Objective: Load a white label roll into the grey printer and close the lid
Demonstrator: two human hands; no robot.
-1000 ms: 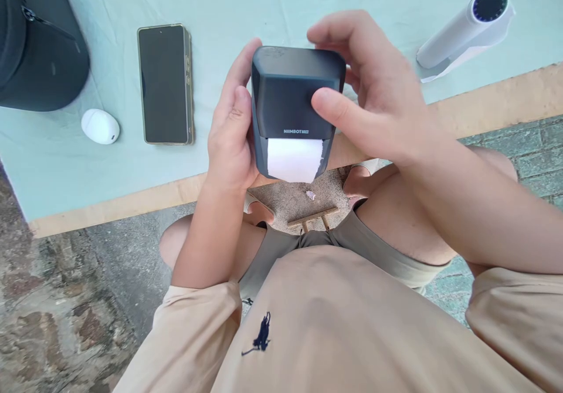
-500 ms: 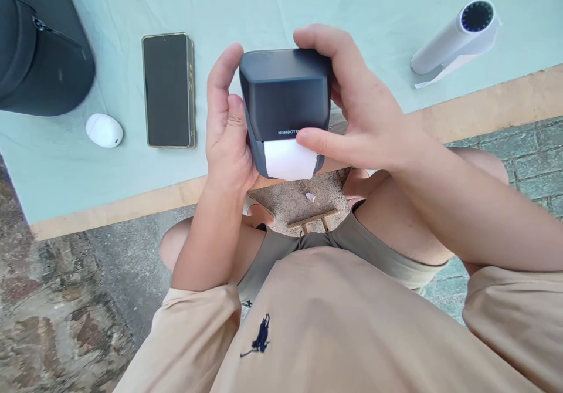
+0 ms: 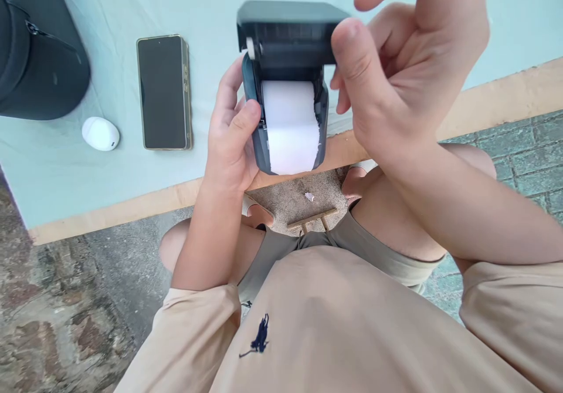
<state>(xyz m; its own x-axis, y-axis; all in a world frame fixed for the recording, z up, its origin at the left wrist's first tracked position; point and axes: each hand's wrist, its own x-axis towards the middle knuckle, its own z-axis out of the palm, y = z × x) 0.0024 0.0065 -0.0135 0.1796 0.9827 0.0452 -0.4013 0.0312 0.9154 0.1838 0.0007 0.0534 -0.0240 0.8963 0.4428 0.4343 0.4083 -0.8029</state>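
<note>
My left hand (image 3: 231,138) grips the body of a small dark label printer (image 3: 255,123) above the table's near edge. Its lid (image 3: 288,35) is swung up and open, showing a white paper roll (image 3: 290,123) inside with its loose end hanging toward me. My right hand (image 3: 404,70) is at the lid's right corner, thumb pressed against the lid's edge, the other fingers raised and apart.
A phone (image 3: 162,91) lies face up on the pale green table cover (image 3: 65,164), with a small white oval case (image 3: 100,134) to its left and a black pouch (image 3: 37,47) at far left. The table's wooden edge (image 3: 497,97) and stone floor lie below.
The printer's lid was shut; my right hand has lifted it open, baring the paper roll. The right hand has risen with the lid.
</note>
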